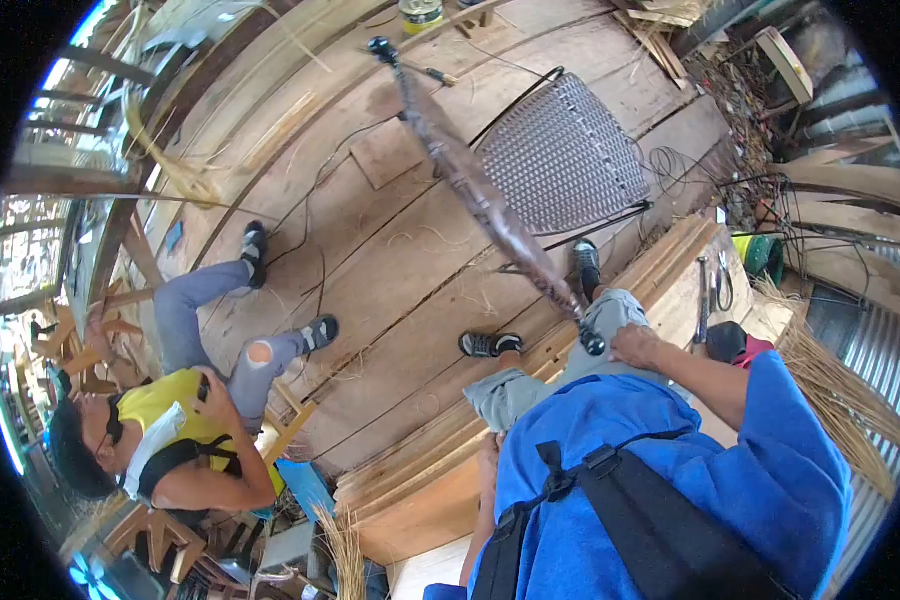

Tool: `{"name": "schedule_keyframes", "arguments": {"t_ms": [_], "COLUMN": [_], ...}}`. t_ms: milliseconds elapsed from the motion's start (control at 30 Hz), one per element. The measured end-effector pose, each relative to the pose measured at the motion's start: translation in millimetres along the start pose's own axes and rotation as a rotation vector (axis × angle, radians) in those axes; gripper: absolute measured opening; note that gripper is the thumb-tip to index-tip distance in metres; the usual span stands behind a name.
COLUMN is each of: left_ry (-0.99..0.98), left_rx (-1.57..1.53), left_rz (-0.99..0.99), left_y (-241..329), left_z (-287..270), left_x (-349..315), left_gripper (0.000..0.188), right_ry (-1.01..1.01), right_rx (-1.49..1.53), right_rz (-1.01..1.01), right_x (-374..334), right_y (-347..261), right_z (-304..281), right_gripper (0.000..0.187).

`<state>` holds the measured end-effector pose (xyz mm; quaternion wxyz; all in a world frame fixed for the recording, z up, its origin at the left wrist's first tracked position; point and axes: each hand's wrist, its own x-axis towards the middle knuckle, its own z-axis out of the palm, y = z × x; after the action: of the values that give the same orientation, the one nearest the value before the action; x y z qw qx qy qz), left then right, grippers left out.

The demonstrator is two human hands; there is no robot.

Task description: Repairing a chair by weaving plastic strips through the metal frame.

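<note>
your right hand rests at the knee of your grey shorts, its fingers loosely curled; you have it right beside the black ball end of a long brown rod, and i cannot tell whether your fingers touch or grip it. the rod slants away from you over the plank floor to another black ball, passing close by the woven grey panel on its black frame. your left hand is down beside your left thigh, mostly hidden, so i cannot tell how its fingers are set. you sit on a wooden bench, with hand tools lying on your right and a bundle of straw-coloured strips beyond. to your left sits a co-worker in a yellow top.
</note>
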<state>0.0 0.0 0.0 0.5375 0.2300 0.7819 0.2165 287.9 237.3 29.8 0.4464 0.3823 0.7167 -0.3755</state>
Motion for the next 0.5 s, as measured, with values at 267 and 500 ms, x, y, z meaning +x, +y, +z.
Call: {"name": "schedule_keyframes", "arguments": {"t_ms": [267, 500], "left_ry": [-0.345, -0.549], "left_rx": [0.577, 0.690], "left_rz": [-0.364, -0.271], "left_y": [30, 112], "left_z": [31, 177], "left_x": [3, 20], "left_gripper": [0.040, 0.037], "right_ry": [0.055, 0.040], "right_rx": [0.524, 0.702], "right_rz": [-0.184, -0.108], "right_x": [-72, 28], "right_y": [109, 227], "right_z": [26, 9], "right_gripper": [0.033, 0.035]}}
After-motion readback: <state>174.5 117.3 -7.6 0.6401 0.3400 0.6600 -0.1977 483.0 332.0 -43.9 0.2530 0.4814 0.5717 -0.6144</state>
